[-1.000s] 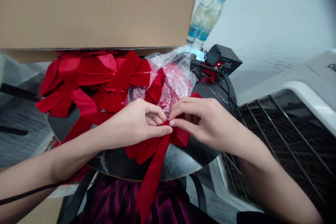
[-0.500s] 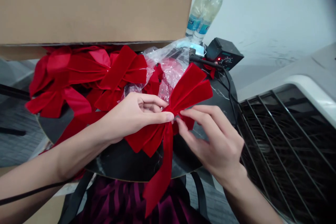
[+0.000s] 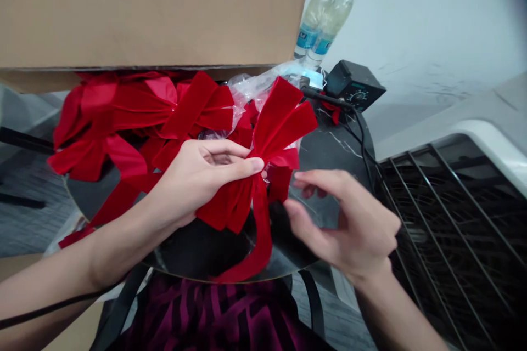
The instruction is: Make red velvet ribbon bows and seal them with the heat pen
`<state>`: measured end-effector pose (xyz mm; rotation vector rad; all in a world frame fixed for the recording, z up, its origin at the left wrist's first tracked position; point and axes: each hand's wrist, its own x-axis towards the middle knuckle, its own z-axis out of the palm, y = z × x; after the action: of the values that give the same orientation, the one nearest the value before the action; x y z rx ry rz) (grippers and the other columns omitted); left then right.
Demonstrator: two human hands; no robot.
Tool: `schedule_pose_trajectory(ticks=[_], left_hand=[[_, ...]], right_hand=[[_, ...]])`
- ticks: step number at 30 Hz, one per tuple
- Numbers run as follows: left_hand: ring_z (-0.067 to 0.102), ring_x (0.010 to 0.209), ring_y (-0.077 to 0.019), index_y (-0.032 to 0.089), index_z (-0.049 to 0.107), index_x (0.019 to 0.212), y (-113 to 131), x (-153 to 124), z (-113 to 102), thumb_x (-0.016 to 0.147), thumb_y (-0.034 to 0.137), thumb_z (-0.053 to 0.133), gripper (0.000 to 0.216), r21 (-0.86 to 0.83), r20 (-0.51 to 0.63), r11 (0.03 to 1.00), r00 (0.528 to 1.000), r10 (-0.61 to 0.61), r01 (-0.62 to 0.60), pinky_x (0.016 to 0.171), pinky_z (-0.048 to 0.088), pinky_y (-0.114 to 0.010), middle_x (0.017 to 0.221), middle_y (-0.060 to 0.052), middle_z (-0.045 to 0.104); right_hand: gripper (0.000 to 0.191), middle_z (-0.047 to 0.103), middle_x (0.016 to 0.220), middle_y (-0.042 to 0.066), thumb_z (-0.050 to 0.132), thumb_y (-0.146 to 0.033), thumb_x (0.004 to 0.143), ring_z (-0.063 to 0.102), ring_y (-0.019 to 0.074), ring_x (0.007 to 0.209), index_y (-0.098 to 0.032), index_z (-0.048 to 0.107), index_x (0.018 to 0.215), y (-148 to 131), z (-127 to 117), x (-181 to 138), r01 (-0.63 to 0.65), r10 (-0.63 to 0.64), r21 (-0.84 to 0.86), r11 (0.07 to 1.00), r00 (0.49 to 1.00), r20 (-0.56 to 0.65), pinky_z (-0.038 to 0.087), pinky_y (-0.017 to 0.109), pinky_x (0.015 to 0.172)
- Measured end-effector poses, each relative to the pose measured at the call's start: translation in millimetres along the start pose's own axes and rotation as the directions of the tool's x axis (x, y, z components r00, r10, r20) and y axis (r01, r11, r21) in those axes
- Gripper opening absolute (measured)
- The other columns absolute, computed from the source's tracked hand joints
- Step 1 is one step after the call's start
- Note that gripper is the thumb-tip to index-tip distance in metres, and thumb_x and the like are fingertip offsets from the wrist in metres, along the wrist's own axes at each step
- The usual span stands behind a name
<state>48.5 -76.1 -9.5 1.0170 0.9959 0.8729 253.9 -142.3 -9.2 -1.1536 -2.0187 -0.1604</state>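
Note:
A red velvet bow [image 3: 280, 120] is pinched at its knot between the thumb and fingers of my left hand [image 3: 218, 167]. Its loops fan out up to the right and down to the left, and one tail hangs toward the table's front edge. To the right of the bow, apart from it, my right hand [image 3: 341, 214] has its thumb and index finger spread with nothing visible between them. More red bows [image 3: 164, 109] lie heaped at the left behind my left hand. Clear plastic wrap [image 3: 247, 88] sits behind the held bow, partly hidden.
A large cardboard box [image 3: 156, 11] stands behind the round black table [image 3: 329, 148]. At the back right are two bottles [image 3: 323, 16] and a black control box [image 3: 354, 85] with a cable. A heater with a wire grille [image 3: 453, 219] stands at the right.
My right hand has come away from the knot, moving right and down. The bow in my left hand has shifted slightly left and up, and its tail has swung toward the table edge.

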Motion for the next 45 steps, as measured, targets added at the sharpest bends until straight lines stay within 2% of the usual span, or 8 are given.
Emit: schedule_pose_trajectory(ticks=[9, 13, 16, 21, 25, 29, 38, 45], left_hand=[[0.078, 0.076, -0.0167, 0.022, 0.083, 0.085, 2.2, -4.5, 2.6, 0.067, 0.023, 0.093, 0.021, 0.103, -0.092, 0.977, 0.977, 0.195, -0.185, 0.071, 0.062, -0.02, 0.082, 0.0, 0.082], [0.078, 0.075, -0.0161, 0.022, 0.082, 0.085, 0.5, -3.9, 4.6, 0.068, 0.026, 0.093, 0.02, -0.03, -0.101, 0.988, 0.984, 0.149, -0.153, 0.068, 0.061, -0.019, 0.081, 0.001, 0.081], [0.078, 0.076, -0.0174, 0.021, 0.081, 0.085, 2.5, -1.0, 3.1, 0.069, 0.028, 0.093, 0.021, -0.049, -0.099, 0.991, 0.988, 0.118, -0.124, 0.07, 0.062, -0.02, 0.081, 0.0, 0.082], [0.079, 0.091, -0.025, 0.02, 0.081, 0.09, 10.8, 4.3, -5.8, 0.068, 0.034, 0.093, 0.029, -0.059, -0.115, 0.995, 0.991, 0.069, -0.076, 0.083, 0.065, -0.03, 0.091, -0.004, 0.083], [0.079, 0.09, -0.0246, 0.021, 0.082, 0.095, 11.4, 4.1, -9.6, 0.068, 0.032, 0.093, 0.032, -0.041, -0.064, 0.999, 0.998, 0.026, -0.028, 0.078, 0.065, -0.029, 0.09, -0.003, 0.083], [0.076, 0.079, -0.0166, 0.022, 0.081, 0.097, 8.1, 0.9, -8.2, 0.068, 0.022, 0.092, 0.031, 0.041, 0.02, 0.996, 0.997, 0.08, -0.081, 0.074, 0.061, -0.021, 0.083, 0.001, 0.08], [0.067, 0.077, -0.0116, 0.026, 0.065, 0.098, 9.7, -4.0, -3.4, 0.077, 0.016, 0.084, 0.03, 0.139, 0.148, 0.913, 0.92, 0.364, -0.384, 0.075, 0.058, -0.021, 0.093, 0.003, 0.068], [0.074, 0.088, -0.0166, 0.026, 0.081, 0.093, 12.6, -4.2, -4.9, 0.093, 0.026, 0.071, 0.01, 0.331, 0.273, 0.829, 0.887, 0.373, -0.451, 0.082, 0.06, -0.023, 0.094, -0.002, 0.08]], right_hand=[[0.005, 0.077, 0.074, -0.003, 0.071, -0.012, 0.088, 0.071, 0.0091, 0.06, -0.017, 0.072, 0.09, -27.4, 30.6, 9.9, -0.116, 0.094, -0.205, 0.972, 0.989, -0.115, 0.056, 0.021, 0.063], [0.009, 0.075, 0.071, -0.005, 0.068, -0.013, 0.087, 0.069, 0.0078, 0.055, -0.019, 0.071, 0.091, -37.3, 45.8, 3.4, -0.44, 0.459, 0.138, 0.887, 0.873, -0.165, 0.058, 0.018, 0.058], [0.017, 0.076, 0.076, -0.003, 0.066, -0.01, 0.081, 0.071, 0.0104, 0.061, -0.019, 0.07, 0.095, -44.0, 42.3, -10.9, -0.647, 0.68, 0.446, 0.618, 0.725, 0.109, 0.059, 0.018, 0.058], [0.017, 0.074, 0.068, -0.004, 0.065, -0.009, 0.085, 0.066, 0.0094, 0.049, -0.021, 0.076, 0.089, -27.8, -16.8, -38.6, -0.773, 0.313, 0.282, 0.569, 0.521, 0.794, 0.051, 0.015, 0.045], [0.015, 0.074, 0.069, -0.001, 0.068, -0.027, 0.094, 0.058, 0.0078, 0.039, -0.023, 0.078, 0.104, -22.0, -28.7, -31.7, -0.755, 0.666, 0.324, 0.569, 0.655, 0.357, 0.047, 0.016, 0.036], [0.014, 0.068, 0.061, -0.002, 0.072, -0.032, 0.093, 0.052, 0.0073, 0.038, -0.022, 0.079, 0.1, -41.3, 20.3, -5.5, -0.65, 0.717, 0.477, 0.591, 0.695, 0.058, 0.042, 0.018, 0.035], [0.028, 0.056, 0.047, -0.006, 0.074, -0.04, 0.091, 0.041, 0.0054, 0.032, -0.018, 0.072, 0.072, -49.9, 48.6, 4.8, -0.656, 0.839, 0.688, 0.31, 0.529, 0.125, 0.031, 0.018, 0.03], [0.032, 0.054, 0.044, -0.006, 0.077, -0.043, 0.087, 0.04, 0.0052, 0.031, -0.018, 0.069, 0.069, -44.6, 49.8, 5.0, -0.637, 0.861, 0.747, 0.19, 0.474, 0.185, 0.029, 0.017, 0.03]])
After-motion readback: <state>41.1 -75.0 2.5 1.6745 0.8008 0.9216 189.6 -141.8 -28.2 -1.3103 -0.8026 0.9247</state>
